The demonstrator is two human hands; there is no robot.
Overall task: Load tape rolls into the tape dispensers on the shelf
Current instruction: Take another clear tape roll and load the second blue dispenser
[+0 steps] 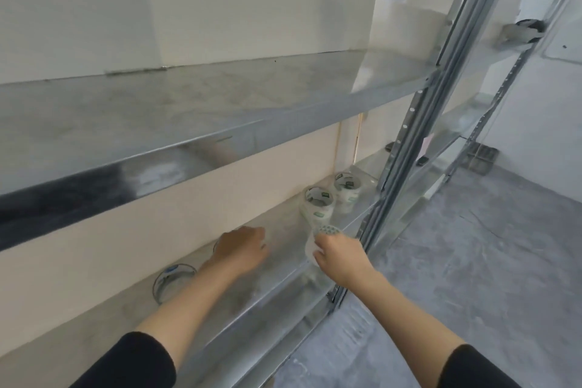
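On the lower metal shelf, my right hand grips a clear tape roll near the shelf's front edge; a small dotted piece shows above my fingers. Behind it stand two stacks of clear tape rolls with green labels, the second stack further right. My left hand reaches deeper in, palm down over a round clear object that it mostly hides; its fingertips are out of sight. A clear round dispenser-like ring with a blue part stands to the left, against the back panel.
An upper metal shelf overhangs the lower one. A perforated steel upright stands just right of my right hand. Beyond it lie a grey floor, more shelving and a dark tray.
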